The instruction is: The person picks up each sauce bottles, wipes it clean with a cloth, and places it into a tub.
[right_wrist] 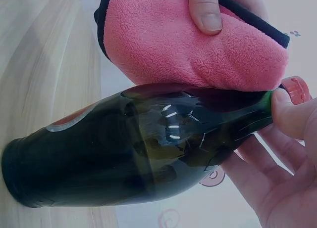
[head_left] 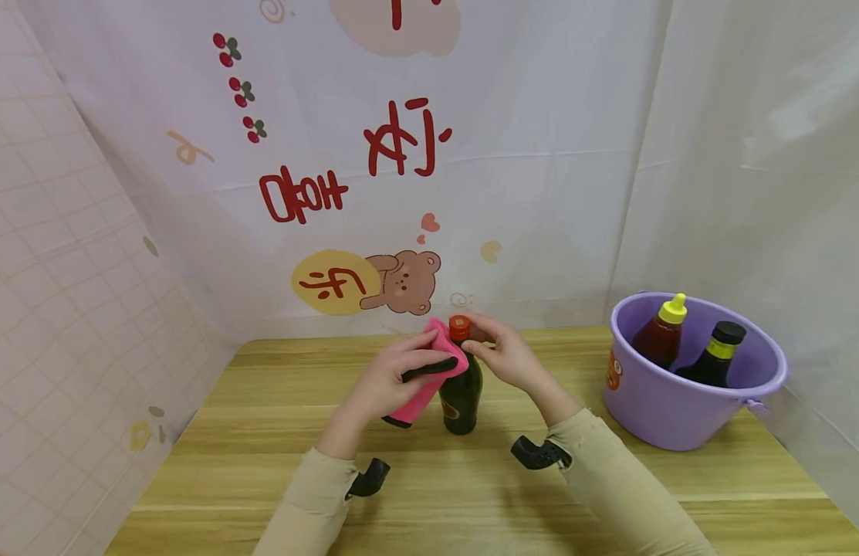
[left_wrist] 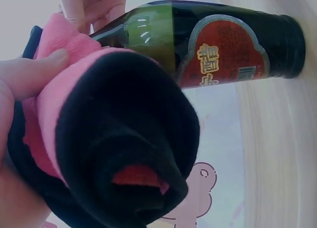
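A dark green glass bottle [head_left: 462,401] with a red cap [head_left: 460,327] stands upright on the table. My right hand [head_left: 505,355] holds it by the neck just under the cap, with the thumb [right_wrist: 290,114] on one side and the fingers behind. In my left hand [head_left: 394,376] is a folded pink fleece cloth [right_wrist: 158,45] with black edging, gripped between thumb and fingers. The cloth lies against the bottle's neck and shoulder. A red label [left_wrist: 223,52] with yellow characters shows on the bottle's side in the left wrist view.
A purple bucket [head_left: 668,417] stands at the right of the wood-grain table [head_left: 276,455]. Inside are a bottle with a yellow nozzle cap [head_left: 672,310] and a dark bottle with a black cap [head_left: 728,333]. A printed white curtain [head_left: 540,193] hangs behind the table.
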Demonstrator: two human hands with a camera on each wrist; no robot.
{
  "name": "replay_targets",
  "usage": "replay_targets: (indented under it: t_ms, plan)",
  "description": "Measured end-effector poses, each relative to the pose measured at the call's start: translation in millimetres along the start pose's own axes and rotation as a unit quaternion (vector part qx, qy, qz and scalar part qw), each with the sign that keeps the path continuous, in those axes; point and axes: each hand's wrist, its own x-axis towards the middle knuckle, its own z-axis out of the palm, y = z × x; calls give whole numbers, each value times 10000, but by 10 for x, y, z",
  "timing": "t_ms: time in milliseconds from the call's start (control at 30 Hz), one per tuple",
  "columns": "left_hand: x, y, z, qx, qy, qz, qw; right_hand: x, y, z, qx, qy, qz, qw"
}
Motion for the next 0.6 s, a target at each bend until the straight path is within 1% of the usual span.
replay_targets:
  t_ms: [133,233,400,600]
  plan:
    - [6,21,-10,158,-270,14,9995,-9,-1,-2,43,-2,66,10000]
    - [-1,22,-7,238,-410,118,9988,-16,-4,-2,62,-8,86,9999]
    - [-61,13,24,353,-446,140,9983,-18,-1,3,35,39,132,9999]
    - [-208,-13,81,414,-426,-3,9982,-26,-27,2,19,43,178,9998]
